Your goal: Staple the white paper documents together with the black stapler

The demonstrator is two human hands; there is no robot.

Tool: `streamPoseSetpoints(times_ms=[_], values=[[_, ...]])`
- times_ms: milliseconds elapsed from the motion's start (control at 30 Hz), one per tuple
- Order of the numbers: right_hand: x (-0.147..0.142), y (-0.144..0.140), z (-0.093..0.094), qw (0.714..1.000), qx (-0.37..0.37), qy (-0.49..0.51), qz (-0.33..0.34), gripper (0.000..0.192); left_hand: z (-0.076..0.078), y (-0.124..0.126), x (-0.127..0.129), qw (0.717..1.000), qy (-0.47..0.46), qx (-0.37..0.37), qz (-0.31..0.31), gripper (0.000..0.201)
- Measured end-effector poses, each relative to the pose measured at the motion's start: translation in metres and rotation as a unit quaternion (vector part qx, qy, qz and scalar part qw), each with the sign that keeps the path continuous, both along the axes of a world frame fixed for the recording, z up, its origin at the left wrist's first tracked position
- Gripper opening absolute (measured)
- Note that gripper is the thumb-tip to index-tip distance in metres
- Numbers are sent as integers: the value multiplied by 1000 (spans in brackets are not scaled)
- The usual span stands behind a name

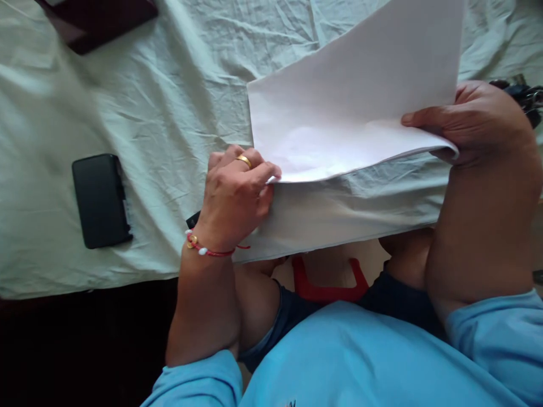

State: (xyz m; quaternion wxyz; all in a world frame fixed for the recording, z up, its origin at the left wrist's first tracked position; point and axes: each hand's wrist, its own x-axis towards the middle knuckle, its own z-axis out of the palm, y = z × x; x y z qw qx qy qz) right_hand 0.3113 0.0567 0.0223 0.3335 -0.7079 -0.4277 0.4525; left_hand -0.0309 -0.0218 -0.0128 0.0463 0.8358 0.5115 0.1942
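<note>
Left hand (pixel 233 195) pinching the near-left corner of the paper (pixel 352 107), fingertips pressed together on the edge; right hand (pixel 470 121) clamping the near-right corner, thumb lying flat on top, other fingers curled beneath and mostly hidden. Paper being held just above the cloth (pixel 169 102), rising away from the body, far edge running out of view. Best done, judging from the grip, by keeping both corners level and gently taut, pulling evenly so as not to crease or tear, and avoiding crushing the pinched corner. Paper appearing white, blank on the visible face, smooth, slightly bowed between the hands; a faint double line along the near edge suggesting more than one sheet, though hard telling. Phone (pixel 100 200) lying flat on the cloth, well left of the paper.
</note>
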Motion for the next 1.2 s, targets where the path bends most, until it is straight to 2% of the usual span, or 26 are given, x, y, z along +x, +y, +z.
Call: streamPoseSetpoints(times_ms=[100, 233, 367, 433, 500, 567, 667, 767, 933, 1033, 1200], values=[[-4, -2, 7, 999, -20, -21, -25, 18, 2, 2, -13, 998, -53, -24, -34, 23], [-10, -4, 14, 999, -21, -44, -18, 20, 11, 4, -25, 986, -98, -125, -43, 25], [-12, -1, 12, 998, -37, -49, -13, 22, 24, 4, -26, 970, -111, -209, -52, 23], [-11, -1, 10, 997, -41, -58, -9, 22, 29, 3, -22, 956, -151, -252, -30, 20], [-12, 0, 9, 997, -39, -65, 0, 21, 32, 2, -15, 942, -199, -271, 18, 16], [-14, -1, 10, 997, -40, -69, 9, 19, 32, 1, -8, 936, -240, -252, 56, 13], [-18, -1, 13, 997, -43, -60, 3, 18, 28, 1, -1, 934, -288, -198, 76, 8], [-19, -1, 14, 998, -38, -49, -7, 18, 22, 2, 2, 922, -325, -185, 104, 7], [-18, 1, 10, 999, -30, -4, -23, 18, 10, 9, 1, 879, -446, -102, 135, 15], [-18, 1, 8, 998, -46, 3, -41, 19, 4, 13, 0, 854, -492, -78, 151, 16], [-22, -1, 10, 998, -7, 26, -54, 16, 6, 10, -1, 870, -446, -93, 187, 14]])
